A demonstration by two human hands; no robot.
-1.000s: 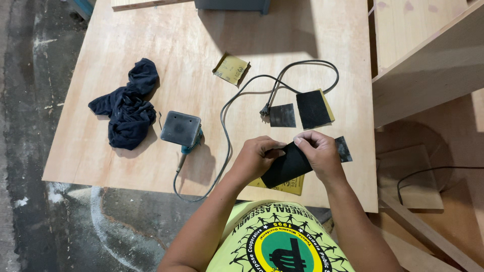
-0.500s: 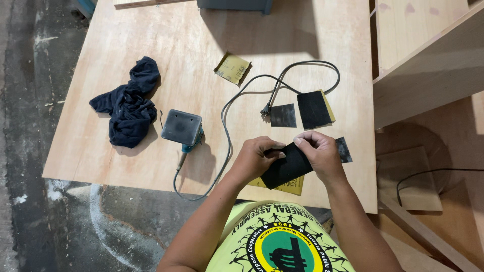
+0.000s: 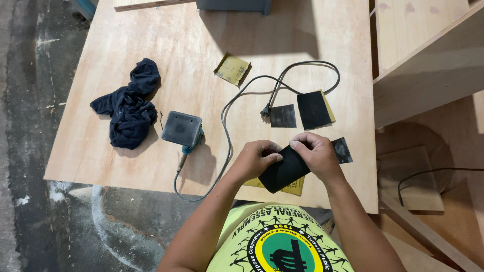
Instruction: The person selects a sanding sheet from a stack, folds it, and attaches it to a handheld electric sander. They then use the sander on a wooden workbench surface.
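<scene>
Both my hands hold one black sandpaper sheet [image 3: 282, 171] just above the near edge of the plywood table [image 3: 176, 50]. My left hand [image 3: 255, 158] pinches its upper left edge and my right hand [image 3: 315, 155] grips its upper right part. Under the sheet lies a yellow-backed sandpaper piece [image 3: 295, 187]. Beyond my hands lie a small dark sandpaper square [image 3: 283, 116] and a black sheet on a yellow one [image 3: 313, 109]. Another dark piece [image 3: 344, 149] pokes out from behind my right hand.
An upturned electric sander [image 3: 182, 130] lies left of my hands, its grey cord [image 3: 282, 80] looping across the table to a plug. A dark blue rag [image 3: 128, 108] sits further left. A folded yellow sandpaper piece [image 3: 232, 69] lies farther back. Wooden shelving [image 3: 428, 60] stands at right.
Nearly nothing has shifted. My fingers have adjusted slightly on the black sheet, which stays in the same place between both hands.
</scene>
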